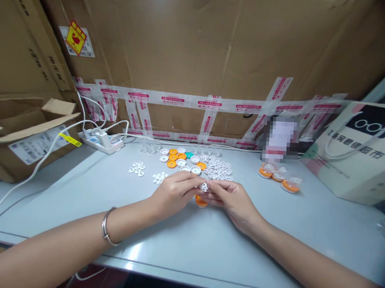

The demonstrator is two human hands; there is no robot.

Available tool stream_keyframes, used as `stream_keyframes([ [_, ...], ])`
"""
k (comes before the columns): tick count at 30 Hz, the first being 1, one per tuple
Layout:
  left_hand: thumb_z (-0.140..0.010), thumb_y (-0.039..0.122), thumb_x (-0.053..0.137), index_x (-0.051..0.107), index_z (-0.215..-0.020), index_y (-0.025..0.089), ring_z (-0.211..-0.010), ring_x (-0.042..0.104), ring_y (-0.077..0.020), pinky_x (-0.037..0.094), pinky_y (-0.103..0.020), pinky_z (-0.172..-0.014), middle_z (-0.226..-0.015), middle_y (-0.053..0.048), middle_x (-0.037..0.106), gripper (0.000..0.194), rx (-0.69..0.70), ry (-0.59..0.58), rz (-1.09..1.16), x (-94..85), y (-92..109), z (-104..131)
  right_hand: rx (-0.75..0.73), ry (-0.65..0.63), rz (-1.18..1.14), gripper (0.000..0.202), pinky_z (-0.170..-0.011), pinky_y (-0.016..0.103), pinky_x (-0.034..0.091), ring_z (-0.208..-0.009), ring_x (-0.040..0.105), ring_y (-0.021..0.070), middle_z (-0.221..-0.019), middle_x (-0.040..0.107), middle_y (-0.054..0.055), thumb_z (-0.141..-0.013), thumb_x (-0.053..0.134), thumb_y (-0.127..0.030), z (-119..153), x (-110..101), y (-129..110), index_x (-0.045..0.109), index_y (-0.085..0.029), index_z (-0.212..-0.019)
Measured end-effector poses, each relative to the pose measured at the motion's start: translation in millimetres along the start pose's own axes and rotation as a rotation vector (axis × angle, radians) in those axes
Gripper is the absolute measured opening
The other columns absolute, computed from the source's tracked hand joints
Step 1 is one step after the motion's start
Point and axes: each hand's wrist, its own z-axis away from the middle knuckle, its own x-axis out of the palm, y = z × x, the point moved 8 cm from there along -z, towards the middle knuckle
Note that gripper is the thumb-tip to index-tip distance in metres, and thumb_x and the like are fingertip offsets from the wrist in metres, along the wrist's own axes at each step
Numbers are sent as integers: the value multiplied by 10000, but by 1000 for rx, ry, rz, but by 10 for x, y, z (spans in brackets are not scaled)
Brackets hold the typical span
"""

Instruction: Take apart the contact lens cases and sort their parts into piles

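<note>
My left hand (177,192) and my right hand (236,202) meet at the middle of the table, fingertips closed from both sides on a small white openwork piece (204,187). An orange round cap (201,201) lies just below the fingers. Beyond the hands lie white caps (196,170), orange caps (171,164) and one teal cap (189,155). A pile of white openwork pieces (219,166) is beside them. Small white discs (160,178) and white stemmed pieces (137,168) lie to the left. Orange-based assemblies with clear tops (290,185) stand at the right.
Grey table (161,250); a power strip (104,143) with white cables and an open cardboard box (28,139) at the left. A paper bag (356,152) stands at the right. Clear cups (151,148) line the back, before a large taped carton (185,44).
</note>
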Motion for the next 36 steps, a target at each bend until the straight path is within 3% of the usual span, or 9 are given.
stream_keyframes([
  [6,-806,120,548,622,-1003,170,-796,596,-124,486,-244,-730,-879,-52,642,217,-205,-95,227,103,-138,17,-22,31,84,281,-619,259,529,-584,644,126,-617,672,-6,-567,753,-312,-15,-33,-23,620,-153,-757],
  [12,-782,211,587,640,-860,137,-697,579,-120,476,-243,-692,-795,-44,647,119,-462,-18,292,41,-319,18,28,84,39,262,-562,212,491,-509,582,77,-590,658,-4,-586,738,-324,-74,-138,-39,557,-153,-667],
  [14,-777,221,585,643,-867,135,-702,583,-120,478,-234,-683,-805,-42,660,137,-537,-16,331,53,-397,40,-15,135,56,281,-576,218,488,-525,580,81,-614,662,-1,-579,745,-335,-119,-270,-133,565,-159,-703],
  [17,-778,225,568,650,-929,135,-703,596,-126,478,-223,-646,-822,-44,681,194,-640,-42,360,97,-502,95,-210,286,200,309,-624,258,490,-594,606,119,-642,669,8,-607,727,-382,-191,-624,-386,558,-181,-771],
  [20,-806,238,526,646,-1001,148,-729,611,-138,483,-232,-645,-858,-46,690,246,-683,-90,352,131,-547,124,-315,374,465,280,-624,294,474,-626,606,153,-671,670,33,-653,678,-420,-281,-951,-523,567,-179,-743],
  [23,-824,239,504,624,-1065,166,-786,619,-151,488,-250,-686,-898,-45,687,279,-682,-119,338,136,-562,122,-334,419,779,236,-646,318,441,-680,596,186,-724,679,58,-696,621,-402,-375,-1132,-535,634,-170,-736],
  [28,-843,264,498,560,-1112,156,-807,628,-160,479,-275,-718,-847,-50,674,297,-735,-136,433,203,-636,177,-318,453,1058,216,-646,318,405,-712,575,203,-779,687,59,-700,587,-372,-451,-1126,-469,686,-181,-718],
  [33,-825,279,543,455,-953,168,-787,642,-148,472,-275,-715,-766,-20,647,191,-763,-46,639,257,-693,236,-273,448,1034,278,-592,291,391,-643,542,174,-713,652,51,-660,629,-425,-465,-1116,-436,675,-163,-741],
  [36,-816,299,557,430,-868,166,-785,643,-144,475,-280,-727,-778,-29,648,191,-804,-47,704,293,-699,259,-351,496,934,363,-566,281,384,-615,512,155,-684,607,38,-668,621,-490,-386,-1065,-514,638,-155,-807],
])
